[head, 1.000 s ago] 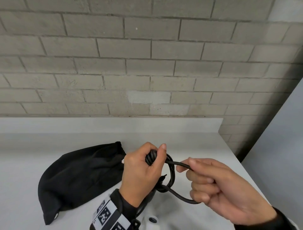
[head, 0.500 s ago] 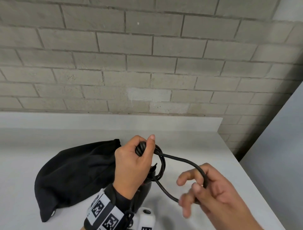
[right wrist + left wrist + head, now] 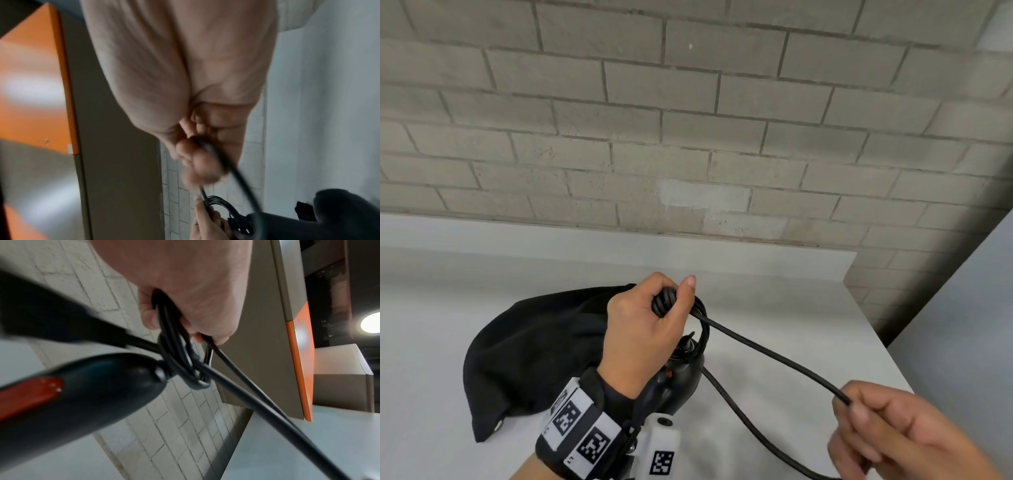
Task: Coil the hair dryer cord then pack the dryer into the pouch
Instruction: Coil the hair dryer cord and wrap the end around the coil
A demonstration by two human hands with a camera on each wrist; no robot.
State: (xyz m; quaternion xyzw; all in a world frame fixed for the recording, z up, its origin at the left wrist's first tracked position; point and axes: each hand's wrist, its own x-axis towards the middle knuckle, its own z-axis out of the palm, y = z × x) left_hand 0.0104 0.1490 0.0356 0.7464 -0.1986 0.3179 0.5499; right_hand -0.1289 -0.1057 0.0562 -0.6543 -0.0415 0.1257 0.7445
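Observation:
My left hand [image 3: 654, 318] grips a bundle of black cord loops [image 3: 666, 301] above the table, thumb pressed over them. The black hair dryer [image 3: 681, 377], with a red switch [image 3: 30, 394], hangs below those loops by its handle end. A straight run of cord [image 3: 774, 359] leads down to the right into my right hand [image 3: 869, 421], whose curled fingers pinch it. A second strand [image 3: 750, 421] curves from the dryer under that hand. The black fabric pouch [image 3: 534, 353] lies on the table left of my left hand, partly hidden by it.
The white table [image 3: 774, 308] ends at a brick wall [image 3: 688, 137] behind and drops off at its right edge [image 3: 873, 329]. A grey panel [image 3: 962, 342] stands to the right. An orange and grey cabinet [image 3: 298, 337] shows in the wrist views.
My right hand has drawn the cord out to the lower right, so the loose loop is now a long taut run. My left hand has kept its grip on the loops.

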